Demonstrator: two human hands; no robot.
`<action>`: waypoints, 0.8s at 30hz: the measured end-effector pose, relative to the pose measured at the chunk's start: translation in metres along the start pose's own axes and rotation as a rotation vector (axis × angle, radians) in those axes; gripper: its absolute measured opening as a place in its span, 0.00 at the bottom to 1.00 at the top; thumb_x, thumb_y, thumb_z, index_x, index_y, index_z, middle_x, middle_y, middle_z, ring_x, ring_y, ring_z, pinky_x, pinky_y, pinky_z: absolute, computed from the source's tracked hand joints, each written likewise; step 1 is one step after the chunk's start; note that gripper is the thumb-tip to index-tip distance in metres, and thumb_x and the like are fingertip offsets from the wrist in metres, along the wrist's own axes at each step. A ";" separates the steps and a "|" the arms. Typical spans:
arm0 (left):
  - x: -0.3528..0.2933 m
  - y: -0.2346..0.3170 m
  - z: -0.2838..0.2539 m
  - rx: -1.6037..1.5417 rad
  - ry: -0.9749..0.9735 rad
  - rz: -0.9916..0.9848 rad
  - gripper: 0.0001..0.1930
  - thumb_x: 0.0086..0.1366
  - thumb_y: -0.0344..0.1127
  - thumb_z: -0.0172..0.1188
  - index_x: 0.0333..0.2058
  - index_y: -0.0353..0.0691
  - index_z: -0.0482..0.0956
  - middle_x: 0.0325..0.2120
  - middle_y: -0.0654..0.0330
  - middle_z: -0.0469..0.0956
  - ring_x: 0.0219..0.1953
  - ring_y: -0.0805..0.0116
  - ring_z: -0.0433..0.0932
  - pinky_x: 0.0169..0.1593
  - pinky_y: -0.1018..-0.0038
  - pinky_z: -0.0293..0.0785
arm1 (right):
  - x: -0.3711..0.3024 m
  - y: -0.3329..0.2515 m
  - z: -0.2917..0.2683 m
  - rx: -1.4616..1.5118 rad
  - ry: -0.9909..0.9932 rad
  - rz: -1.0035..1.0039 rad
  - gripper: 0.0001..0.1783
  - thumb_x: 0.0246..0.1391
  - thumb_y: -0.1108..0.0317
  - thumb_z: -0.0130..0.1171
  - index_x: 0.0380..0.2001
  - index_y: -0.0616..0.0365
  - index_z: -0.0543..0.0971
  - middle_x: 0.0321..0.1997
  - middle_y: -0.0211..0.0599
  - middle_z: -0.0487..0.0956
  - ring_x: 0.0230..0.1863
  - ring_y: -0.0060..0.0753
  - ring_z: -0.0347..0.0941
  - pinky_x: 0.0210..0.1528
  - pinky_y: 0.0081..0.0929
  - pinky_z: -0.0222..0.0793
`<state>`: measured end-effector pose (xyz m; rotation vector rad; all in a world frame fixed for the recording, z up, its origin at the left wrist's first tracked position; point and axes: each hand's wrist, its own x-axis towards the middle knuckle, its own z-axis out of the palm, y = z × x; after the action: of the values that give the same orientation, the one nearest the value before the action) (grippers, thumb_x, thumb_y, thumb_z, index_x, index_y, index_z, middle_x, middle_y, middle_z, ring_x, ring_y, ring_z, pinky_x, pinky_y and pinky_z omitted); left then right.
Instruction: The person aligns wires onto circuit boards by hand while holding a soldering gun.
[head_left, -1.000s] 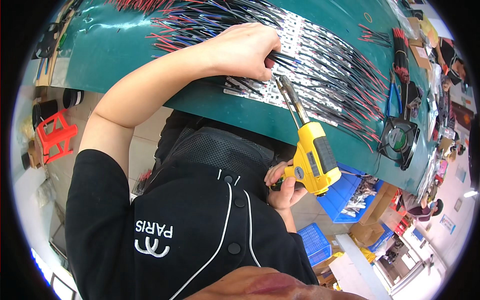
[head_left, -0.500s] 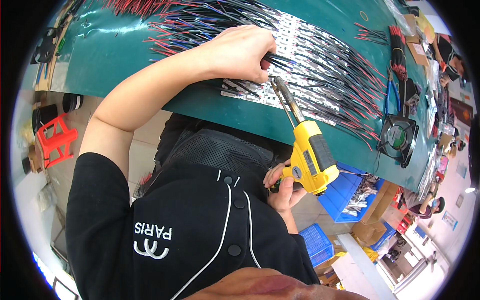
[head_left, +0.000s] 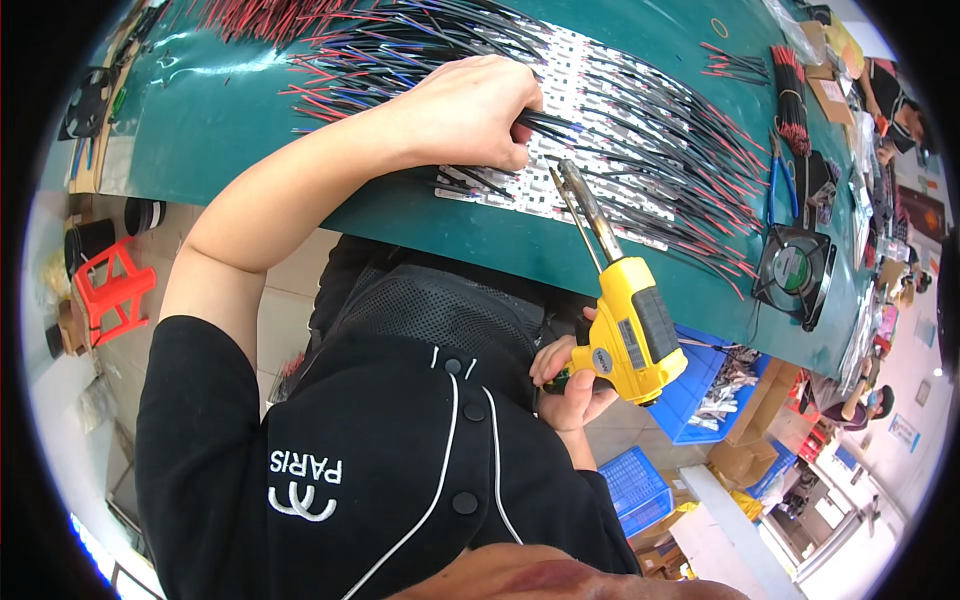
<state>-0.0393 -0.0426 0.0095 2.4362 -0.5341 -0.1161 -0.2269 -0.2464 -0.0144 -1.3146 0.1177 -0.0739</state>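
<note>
Bent in from the left, my left hand (head_left: 482, 112) is closed round several black wires (head_left: 545, 122), whose ends reach onto a panel of white circuit boards (head_left: 565, 75). Rows of black wires with red and blue ends spread out from both sides of that panel. My right hand (head_left: 572, 385), low by the table's front edge, grips the handle of a yellow soldering gun (head_left: 632, 330). The gun's metal tip and a thin feed tube beside it point up over the front part of the boards, close to my left fingers. Whether the tip touches a board I cannot tell.
On the green table's (head_left: 240, 110) right side lie blue-handled pliers (head_left: 782, 185), a black fan (head_left: 795, 275) and a bundle of red-tipped wires (head_left: 790, 100). Below stand a blue bin (head_left: 690, 410) and a blue crate (head_left: 632, 490). A red stool (head_left: 115, 290) is at left.
The soldering gun has come down and slightly right in my right hand, its tip drawn back from my left fingers. My left hand has shifted slightly left, still holding the wires.
</note>
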 end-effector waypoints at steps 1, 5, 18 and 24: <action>0.000 -0.001 0.001 0.008 0.013 0.007 0.17 0.41 0.35 0.65 0.31 0.31 0.78 0.27 0.51 0.76 0.38 0.56 0.74 0.45 0.68 0.69 | 0.000 0.001 -0.001 0.000 0.001 0.000 0.40 0.51 0.51 0.58 0.52 0.75 0.56 0.14 0.34 0.67 0.13 0.24 0.62 0.16 0.19 0.60; 0.002 0.000 0.000 0.005 -0.004 0.008 0.16 0.42 0.34 0.64 0.30 0.31 0.78 0.26 0.52 0.76 0.37 0.56 0.74 0.45 0.68 0.69 | -0.003 0.003 -0.001 0.011 0.008 0.041 0.35 0.51 0.51 0.58 0.48 0.70 0.59 0.15 0.35 0.67 0.13 0.25 0.61 0.16 0.20 0.60; -0.001 0.002 -0.001 0.018 -0.015 0.003 0.14 0.42 0.34 0.64 0.28 0.33 0.78 0.26 0.54 0.76 0.36 0.57 0.74 0.44 0.69 0.69 | -0.002 0.009 0.001 -0.004 -0.032 0.032 0.26 0.54 0.55 0.55 0.42 0.66 0.61 0.15 0.36 0.67 0.14 0.25 0.61 0.16 0.22 0.60; -0.001 0.001 0.002 0.019 0.008 0.019 0.15 0.41 0.34 0.64 0.29 0.33 0.78 0.26 0.54 0.77 0.36 0.57 0.74 0.44 0.68 0.69 | -0.001 0.007 0.004 -0.036 -0.020 0.009 0.27 0.54 0.55 0.55 0.44 0.68 0.62 0.14 0.36 0.67 0.13 0.25 0.60 0.16 0.21 0.59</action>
<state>-0.0404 -0.0439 0.0086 2.4489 -0.5566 -0.0933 -0.2272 -0.2410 -0.0207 -1.3503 0.1084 -0.0515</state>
